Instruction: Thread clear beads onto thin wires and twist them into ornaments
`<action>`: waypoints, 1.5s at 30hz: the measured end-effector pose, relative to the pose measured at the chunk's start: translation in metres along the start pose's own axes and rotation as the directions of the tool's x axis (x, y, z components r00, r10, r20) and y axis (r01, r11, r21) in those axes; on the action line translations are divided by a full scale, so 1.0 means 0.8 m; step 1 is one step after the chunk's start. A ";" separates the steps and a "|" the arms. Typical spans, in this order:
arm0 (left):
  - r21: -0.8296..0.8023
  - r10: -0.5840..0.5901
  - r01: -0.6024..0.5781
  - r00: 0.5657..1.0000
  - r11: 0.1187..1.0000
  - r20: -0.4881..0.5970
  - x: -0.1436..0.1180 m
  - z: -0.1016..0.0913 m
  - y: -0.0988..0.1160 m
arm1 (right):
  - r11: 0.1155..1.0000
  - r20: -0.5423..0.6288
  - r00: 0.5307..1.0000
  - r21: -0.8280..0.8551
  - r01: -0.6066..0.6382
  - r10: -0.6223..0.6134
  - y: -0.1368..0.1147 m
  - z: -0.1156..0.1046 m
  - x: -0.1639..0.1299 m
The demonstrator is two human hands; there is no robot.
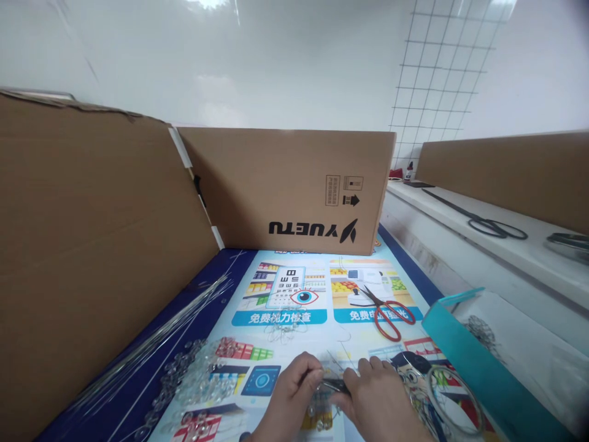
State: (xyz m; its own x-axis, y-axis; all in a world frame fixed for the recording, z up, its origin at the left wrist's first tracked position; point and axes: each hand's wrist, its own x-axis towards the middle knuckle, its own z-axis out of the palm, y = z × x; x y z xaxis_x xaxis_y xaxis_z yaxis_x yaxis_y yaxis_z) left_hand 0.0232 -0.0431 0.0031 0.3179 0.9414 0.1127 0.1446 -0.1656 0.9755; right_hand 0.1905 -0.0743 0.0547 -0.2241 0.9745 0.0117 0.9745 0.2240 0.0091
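Observation:
My right hand (375, 393) is closed round a pair of pliers (335, 385), whose dark jaws point left. My left hand (297, 390) pinches thin wire close to the tip of those jaws; the held part is mostly hidden by the fingers. Clear beads (324, 420) show just under the two hands. Fine wire ends (338, 357) stick up beyond them. To the left lies a loose heap of clear beads (197, 380), with a bundle of long straight wires (170, 331) behind it.
Red-handled scissors (391, 316) lie ahead on the printed mat (285, 341), near a small wire-and-bead piece (285, 325). At right are a wire coil (455, 402) and a teal box (497, 371). Cardboard panels (257, 184) stand behind and left. Black scissors (492, 224) rest on a white ledge.

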 end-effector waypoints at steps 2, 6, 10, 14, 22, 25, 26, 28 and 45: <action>-0.004 0.000 0.000 1.000 1.000 0.005 0.000 0.000 0.000 | 1.000 -0.001 1.000 0.007 0.001 -0.001 0.001 0.002 0.000; 0.001 -0.002 0.002 1.000 1.000 0.006 0.000 0.000 -0.001 | 1.000 -0.002 1.000 0.014 0.009 -0.009 0.002 0.003 0.001; 0.012 0.009 -0.009 1.000 1.000 0.007 0.000 0.000 -0.001 | 1.000 0.005 1.000 0.007 0.021 -0.021 0.002 0.005 0.001; 0.041 0.015 -0.015 1.000 0.999 0.000 -0.001 0.000 0.001 | 0.999 -0.007 1.000 0.010 0.030 -0.030 0.002 0.009 0.000; 0.055 0.020 -0.020 1.000 0.998 0.007 -0.002 -0.001 0.005 | 0.998 -0.015 0.998 -0.012 0.059 -0.059 0.001 0.010 0.000; 0.054 0.030 -0.031 0.999 0.998 0.011 -0.001 -0.001 0.005 | 0.998 -0.011 0.998 -0.014 0.062 -0.062 0.001 0.007 0.000; 0.054 0.034 -0.035 0.999 0.998 0.013 -0.001 -0.001 0.004 | 0.998 -0.009 0.998 -0.014 0.065 -0.065 0.001 0.006 0.000; 0.053 0.043 -0.044 0.999 0.998 0.017 0.000 -0.001 0.004 | 0.997 0.000 0.998 -0.018 0.069 -0.069 0.002 0.006 0.000; 0.073 0.076 -0.085 0.989 0.994 0.123 -0.002 -0.008 0.003 | 0.994 0.067 0.993 0.056 0.091 -0.095 0.007 -0.004 0.000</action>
State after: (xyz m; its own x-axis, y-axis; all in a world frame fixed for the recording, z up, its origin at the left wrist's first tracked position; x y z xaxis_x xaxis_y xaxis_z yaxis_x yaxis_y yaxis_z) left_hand 0.0171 -0.0429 0.0069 0.4409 0.8828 0.1621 0.1852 -0.2662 0.9460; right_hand 0.1960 -0.0728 0.0579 -0.3149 0.9475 -0.0564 0.9488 0.3126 -0.0458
